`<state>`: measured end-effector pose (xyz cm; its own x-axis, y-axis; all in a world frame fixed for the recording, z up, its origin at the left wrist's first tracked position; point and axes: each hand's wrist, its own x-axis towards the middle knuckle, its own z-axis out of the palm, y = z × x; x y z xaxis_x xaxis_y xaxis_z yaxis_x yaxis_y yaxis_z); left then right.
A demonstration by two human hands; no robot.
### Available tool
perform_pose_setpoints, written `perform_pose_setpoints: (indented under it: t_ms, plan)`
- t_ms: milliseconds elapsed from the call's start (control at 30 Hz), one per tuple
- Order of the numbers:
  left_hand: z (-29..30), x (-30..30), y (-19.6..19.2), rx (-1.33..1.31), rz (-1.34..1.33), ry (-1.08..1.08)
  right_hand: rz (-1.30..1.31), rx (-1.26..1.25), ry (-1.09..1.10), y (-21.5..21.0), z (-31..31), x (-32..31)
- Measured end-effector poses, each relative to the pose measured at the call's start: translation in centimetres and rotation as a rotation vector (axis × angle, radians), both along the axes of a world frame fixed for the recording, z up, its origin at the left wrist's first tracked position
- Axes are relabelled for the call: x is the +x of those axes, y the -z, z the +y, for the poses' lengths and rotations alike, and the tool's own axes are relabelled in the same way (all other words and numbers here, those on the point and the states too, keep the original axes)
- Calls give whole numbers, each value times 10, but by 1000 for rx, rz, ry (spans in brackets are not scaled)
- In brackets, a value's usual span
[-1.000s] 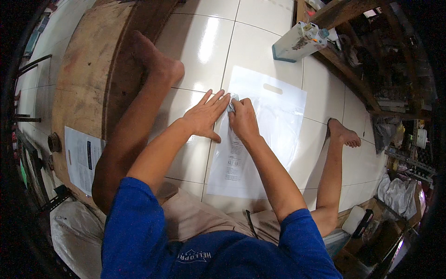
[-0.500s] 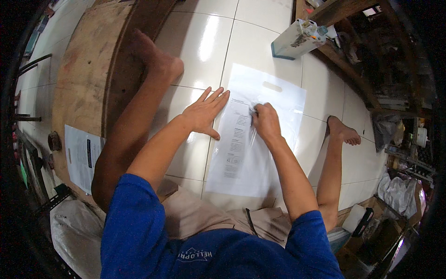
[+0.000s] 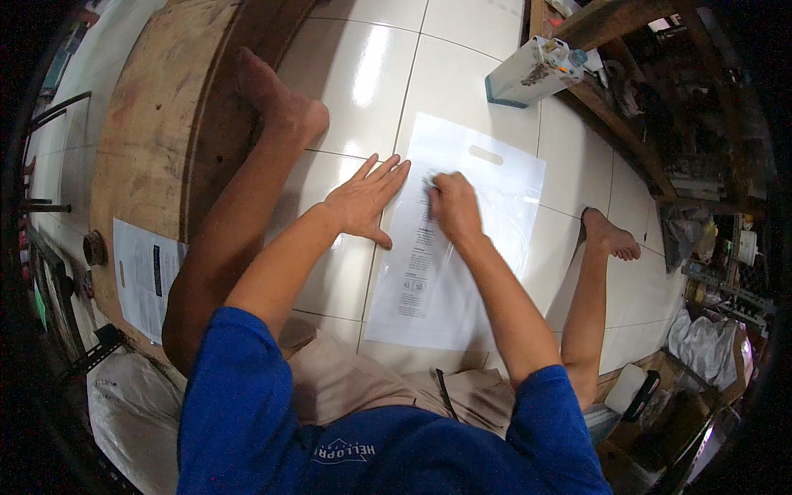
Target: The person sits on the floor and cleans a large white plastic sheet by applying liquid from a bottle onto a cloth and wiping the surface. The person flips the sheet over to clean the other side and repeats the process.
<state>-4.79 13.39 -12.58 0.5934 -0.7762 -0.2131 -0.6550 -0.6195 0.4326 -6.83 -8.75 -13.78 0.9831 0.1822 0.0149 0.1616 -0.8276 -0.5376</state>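
A white plastic bag [image 3: 450,305] with a die-cut handle hole lies flat on the tiled floor between my legs. A column of dark print runs down its left half. My left hand [image 3: 365,200] rests palm down with fingers spread, its fingertips at the bag's left edge. On the upper part of the print, my right hand [image 3: 456,206] is closed around a small greyish wad [image 3: 431,178], pressed to the bag. Motion blurs the wad, and the fingers partly cover it, so its material is unclear.
A wooden bench [image 3: 148,124] stands along the left, with another printed bag [image 3: 136,272] by its near end. A stained white jerrycan [image 3: 532,74] stands at the far right beside a wooden shelf [image 3: 635,148]. A pale sack [image 3: 136,404] sits lower left.
My right hand has moved left with the wad, from the bag's middle onto the printed column. My left hand and the bag have stayed nearly in place.
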Motion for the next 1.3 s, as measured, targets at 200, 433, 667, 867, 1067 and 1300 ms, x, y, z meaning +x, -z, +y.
perform_pose_setpoints:
  t_ms: [200,433,667,867,1067,1300]
  plan:
    - [3,-2,2,-11,5,-19,65,-68,-2,0,19,2]
    - [1,-2,1,6,-35,-10,89,-27,95,-14,-25,-12]
    - [0,-1,-1,30,13,-9,31,14,-36,2,20,-11]
    - [0,-2,1,25,-24,-9,118,-25,76,-13,-27,-31]
    - [2,-2,3,11,5,0,-29,60,-37,9,31,-30]
    - [0,-2,-1,111,-34,1,140,6,104,-17,-32,-45]
